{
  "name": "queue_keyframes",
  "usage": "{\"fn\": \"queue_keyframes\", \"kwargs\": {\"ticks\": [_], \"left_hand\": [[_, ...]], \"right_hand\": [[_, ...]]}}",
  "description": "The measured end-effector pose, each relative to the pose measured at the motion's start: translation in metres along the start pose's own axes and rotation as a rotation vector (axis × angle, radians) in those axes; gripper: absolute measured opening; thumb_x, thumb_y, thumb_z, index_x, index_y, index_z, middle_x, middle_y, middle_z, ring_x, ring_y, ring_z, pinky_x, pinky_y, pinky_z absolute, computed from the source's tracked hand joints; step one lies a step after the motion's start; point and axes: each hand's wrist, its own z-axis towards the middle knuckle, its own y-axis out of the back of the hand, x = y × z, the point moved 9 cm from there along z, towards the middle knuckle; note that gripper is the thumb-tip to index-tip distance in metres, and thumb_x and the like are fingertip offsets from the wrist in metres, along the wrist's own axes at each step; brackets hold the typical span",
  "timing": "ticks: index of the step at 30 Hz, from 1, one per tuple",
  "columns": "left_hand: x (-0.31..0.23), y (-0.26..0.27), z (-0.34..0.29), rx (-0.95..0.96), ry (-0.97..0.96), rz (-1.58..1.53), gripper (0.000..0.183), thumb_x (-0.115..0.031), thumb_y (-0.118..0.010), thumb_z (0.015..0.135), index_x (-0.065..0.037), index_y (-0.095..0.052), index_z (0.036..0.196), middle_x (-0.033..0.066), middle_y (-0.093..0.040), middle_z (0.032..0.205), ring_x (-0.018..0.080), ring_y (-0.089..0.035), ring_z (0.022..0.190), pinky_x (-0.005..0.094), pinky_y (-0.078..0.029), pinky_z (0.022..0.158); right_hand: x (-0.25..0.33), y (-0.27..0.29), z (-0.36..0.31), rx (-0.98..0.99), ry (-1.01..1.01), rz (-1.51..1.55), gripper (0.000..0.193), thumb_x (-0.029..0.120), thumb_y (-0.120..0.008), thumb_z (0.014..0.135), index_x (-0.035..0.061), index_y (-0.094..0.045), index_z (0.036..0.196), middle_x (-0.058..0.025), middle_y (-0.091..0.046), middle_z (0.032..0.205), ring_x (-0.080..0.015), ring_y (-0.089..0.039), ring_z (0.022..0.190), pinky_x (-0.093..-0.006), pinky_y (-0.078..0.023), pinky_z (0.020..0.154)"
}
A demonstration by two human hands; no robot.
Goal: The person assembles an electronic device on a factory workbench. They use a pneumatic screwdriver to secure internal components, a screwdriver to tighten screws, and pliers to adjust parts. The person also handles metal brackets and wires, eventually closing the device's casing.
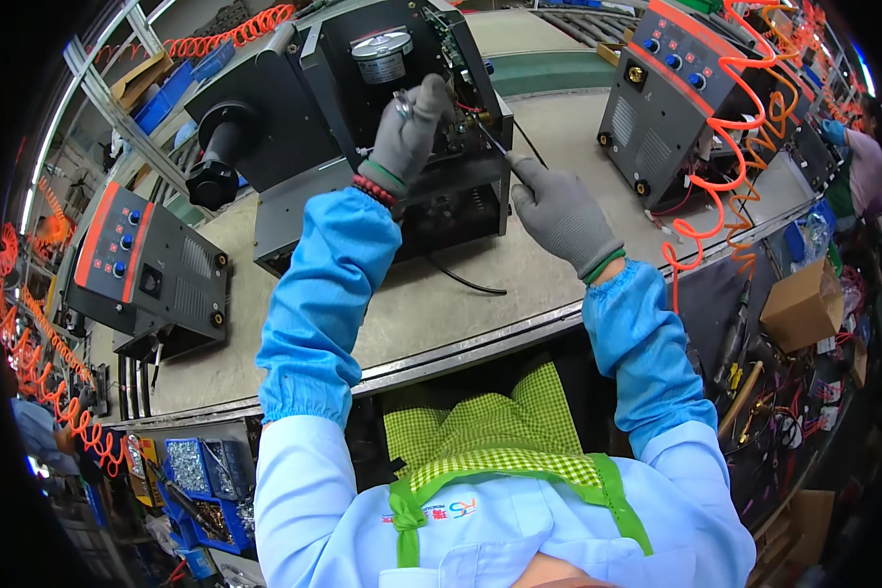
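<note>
A dark grey welding machine [299, 208] stands on the bench with its side open, showing a round silver motor [380, 67], a circuit board and wires. My left hand [404, 135], in a grey glove, is raised in front of the opening. Its fingers are closed together near the motor, and whatever they pinch is too small to tell. From the right side my gloved right hand [564, 218] grips a thin screwdriver [495, 141]. The shaft points left into the machine, toward the red wire. Its handle is mostly hidden inside my palm.
Another welding machine [152, 265] stands at the left, and a third [661, 103] at the right. Orange coiled air hoses [720, 186] hang beside it. A black cable [465, 284] lies before the open machine. Blue bins [211, 524] of small hardware sit lower left; a cardboard box [804, 304] sits right.
</note>
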Motion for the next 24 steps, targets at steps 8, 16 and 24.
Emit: {"fn": "queue_keyframes", "kwargs": {"ticks": [8, 16, 24], "left_hand": [[-0.005, -0.02, -0.034, -0.012, -0.262, 0.298, 0.048, -0.046, -0.047, 0.095, -0.002, -0.057, 0.081, 0.0133, -0.054, 0.07, 0.029, -0.056, 0.066, 0.037, -0.044, 0.061], [-0.009, -0.041, -0.049, -0.081, -0.48, 0.417, 0.024, -0.03, -0.06, 0.087, -0.006, -0.059, 0.082, 0.0132, -0.056, 0.073, 0.0326, -0.058, 0.067, 0.041, -0.045, 0.06], [0.031, -0.087, -0.067, 0.328, -0.499, 1.057, 0.019, -0.03, -0.061, 0.082, -0.012, -0.058, 0.087, 0.0054, -0.057, 0.085, 0.0261, -0.059, 0.08, 0.0402, -0.048, 0.065]], "right_hand": [[0.004, -0.005, 0.001, 0.066, -0.02, -0.008, 0.043, 0.019, -0.051, 0.086, 0.0078, -0.053, 0.128, -0.0213, -0.064, 0.083, -0.0372, -0.063, 0.079, -0.047, -0.051, 0.075], [0.01, -0.002, -0.001, -0.004, 0.065, -0.012, 0.038, 0.015, -0.052, 0.087, 0.003, -0.056, 0.123, -0.0237, -0.063, 0.081, -0.0396, -0.062, 0.074, -0.0453, -0.05, 0.067], [0.017, 0.007, 0.005, 0.007, 0.051, 0.06, 0.037, 0.019, -0.051, 0.086, 0.0032, -0.059, 0.119, -0.0233, -0.064, 0.081, -0.0391, -0.063, 0.077, -0.0471, -0.05, 0.071]]}}
